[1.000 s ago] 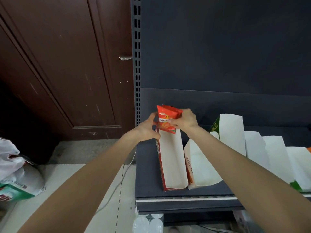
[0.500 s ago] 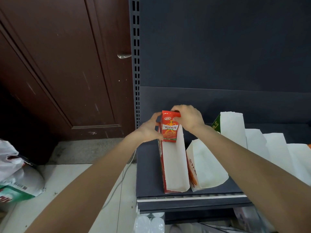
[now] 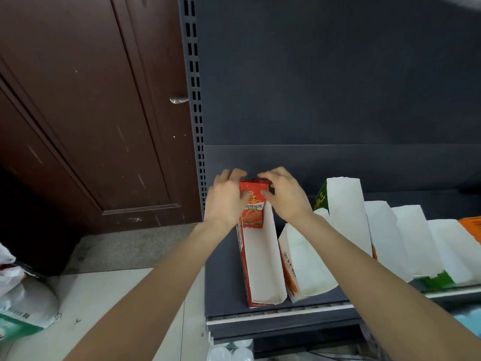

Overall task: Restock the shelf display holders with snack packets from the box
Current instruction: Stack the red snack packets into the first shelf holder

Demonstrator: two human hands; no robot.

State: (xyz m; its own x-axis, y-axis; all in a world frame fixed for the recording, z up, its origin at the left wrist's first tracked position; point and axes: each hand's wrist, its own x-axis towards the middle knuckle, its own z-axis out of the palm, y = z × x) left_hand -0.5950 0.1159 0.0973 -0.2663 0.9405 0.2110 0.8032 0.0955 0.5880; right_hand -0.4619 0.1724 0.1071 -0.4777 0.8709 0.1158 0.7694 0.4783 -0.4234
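Snack packet, red with an orange figure, standing upright at the far end of the leftmost display holder, pressed against the shelf's dark back panel. Left hand set against the packet's left edge, thumb on the front face, fingers curled over behind the top; right hand mirrored on the right edge, thumb at the top corner. Held so from both sides, seemingly to square the packet between the holder's walls and seat it at the back, leaving the white channel in front free for more. Holder lying lengthwise on the shelf, open end toward the front lip, so that packets can stand in a row facing out. Just beside it, further white holders angled side by side to the right, apparently unfilled as far as visible. Supply box not in view. Restocking judged barely begun: one packet in, long channel behind it bare. Risk of the thin packet tipping forward once released.
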